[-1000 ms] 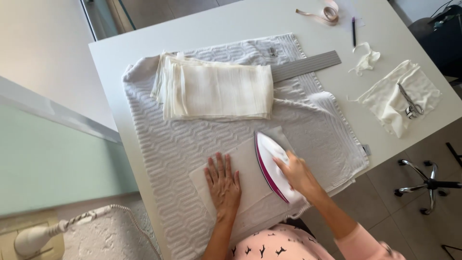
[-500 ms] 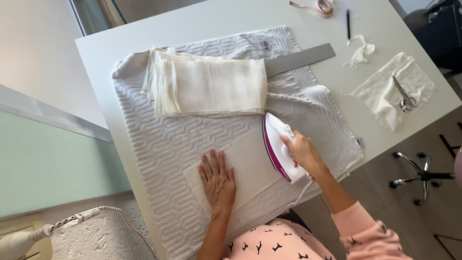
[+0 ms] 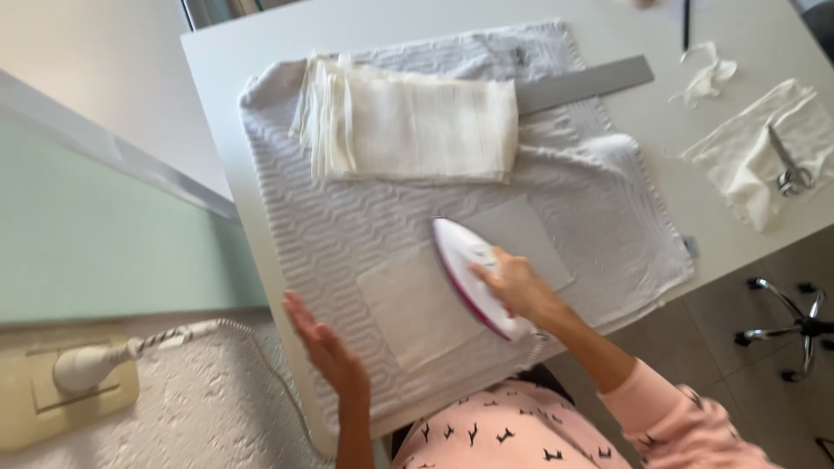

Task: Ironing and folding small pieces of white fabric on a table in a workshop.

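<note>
While the right hand [image 3: 512, 282] grips the iron [image 3: 469, 274], the open left hand [image 3: 326, 347] hovers over the towel-covered table [image 3: 261, 52].

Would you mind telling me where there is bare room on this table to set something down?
Bare white table runs between the towel and the cloth with scissors, below the grey ruler. Towel shows bare left of the iron. The towel's far edge, under the stack of folded cloths, is crowded.

A white surface [image 3: 261, 61] stands on grey floor tiles [image 3: 747, 347]. A chrome chair base [image 3: 795, 326] sits at right. A wall socket with a plug [image 3: 78, 373] is at left on textured white plaster.
</note>
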